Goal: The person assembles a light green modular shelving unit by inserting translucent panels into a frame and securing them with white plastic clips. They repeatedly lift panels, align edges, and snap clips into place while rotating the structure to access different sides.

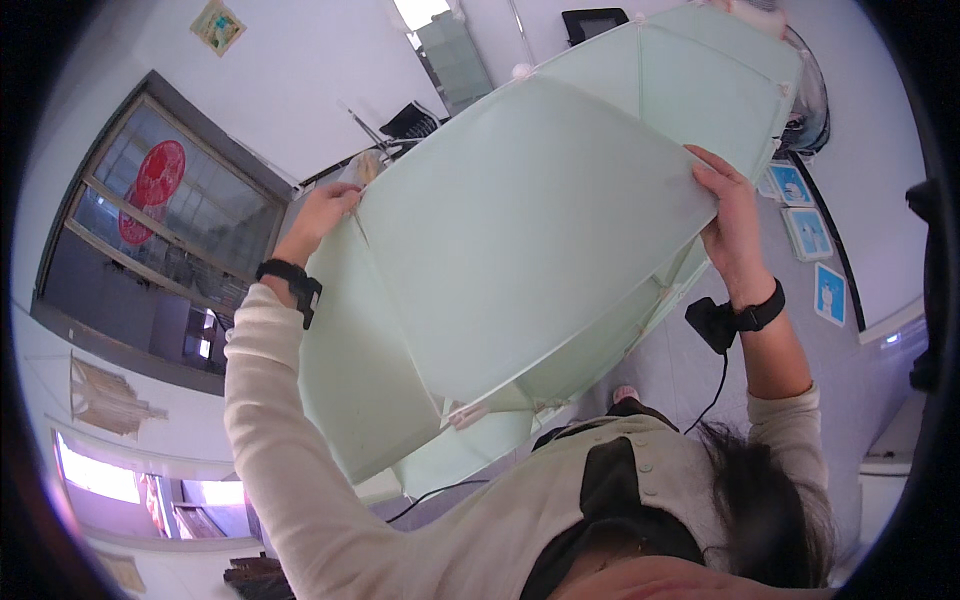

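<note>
- Panel [520, 240]: large, pale green, flat; fills the middle of the view, held up between both hands. It tilts, with its right end higher than its left.
- More pale green panels join it: one above at the upper right [700, 80], others below [360, 400], meeting along thin white edges. A small white knob [522, 71] sits at one joint on the top edge.
- Left hand [325, 212]: at the panel's left edge, fingers curled over that edge and gripping it. Black wristband [290, 278] on the wrist; cream sleeve [270, 440] runs down to the lower edge of the view.
- Right hand [730, 215]: at the panel's right edge, fingers folded over the edge and clamped on it, thumb side toward the camera. Black wristband [760, 310] with a small black box [712, 322] beside it; a thin black cable [718, 385] hangs from the box.
- Hands are well apart, one at each side of the panel.
- Lower view: cream top with buttons [640, 465] and dark hair [760, 500].
- Left background: dark-framed window [150, 240] with red round decorations [160, 170].
- Right background: three blue and white cards [808, 232] on a grey surface, just beyond the right hand.
- Upper left: small square picture [218, 26] on a white wall.
</note>
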Available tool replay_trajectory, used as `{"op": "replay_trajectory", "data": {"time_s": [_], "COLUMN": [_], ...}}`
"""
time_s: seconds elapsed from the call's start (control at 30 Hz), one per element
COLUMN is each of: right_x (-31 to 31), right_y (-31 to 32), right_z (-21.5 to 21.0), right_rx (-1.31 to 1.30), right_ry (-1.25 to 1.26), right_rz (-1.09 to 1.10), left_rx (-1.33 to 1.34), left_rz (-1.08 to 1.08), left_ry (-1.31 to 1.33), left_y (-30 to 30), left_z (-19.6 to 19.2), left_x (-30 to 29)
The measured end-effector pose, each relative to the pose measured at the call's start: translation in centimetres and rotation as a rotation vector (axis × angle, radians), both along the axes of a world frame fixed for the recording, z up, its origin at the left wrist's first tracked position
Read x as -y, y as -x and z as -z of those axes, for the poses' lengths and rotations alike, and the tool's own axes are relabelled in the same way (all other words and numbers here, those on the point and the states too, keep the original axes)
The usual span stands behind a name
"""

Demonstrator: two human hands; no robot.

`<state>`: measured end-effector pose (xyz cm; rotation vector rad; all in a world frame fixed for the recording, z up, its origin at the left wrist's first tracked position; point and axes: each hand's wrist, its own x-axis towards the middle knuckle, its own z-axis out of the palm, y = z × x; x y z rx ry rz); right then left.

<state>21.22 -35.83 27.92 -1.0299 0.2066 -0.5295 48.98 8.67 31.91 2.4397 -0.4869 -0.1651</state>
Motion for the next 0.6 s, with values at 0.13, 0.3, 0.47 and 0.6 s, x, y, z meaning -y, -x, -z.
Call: {"op": "replay_trajectory", "data": {"time_s": [0.13,0.3,0.47,0.6], "right_x": [0.2,0.6,1.5,2.9], "right_y": [-0.5,-0.7,-0.6,-1.0], "right_z": [0.3,0.1,-0.8,-3.3], "right_rx": [-0.047,-0.127,-0.227,-0.326], "right_ry": [0.075,0.204,0.455,0.660], "right_rz": [0.016,0.022,-0.032,-0.117], "left_rx": [-0.009,-0.012,0.080,0.111], "left_rz": [0.059,-0.077,-0.117,0.073], "left_ry": [-0.029,0.048,-0.148,-0.665], "left_y": [-1.4,-1.9,-2.4,-3.1], "left_z": [0.2,1.2,1.1,-0.2], "left_x": [-0.6,-0.7,-0.5,-0.8]}}
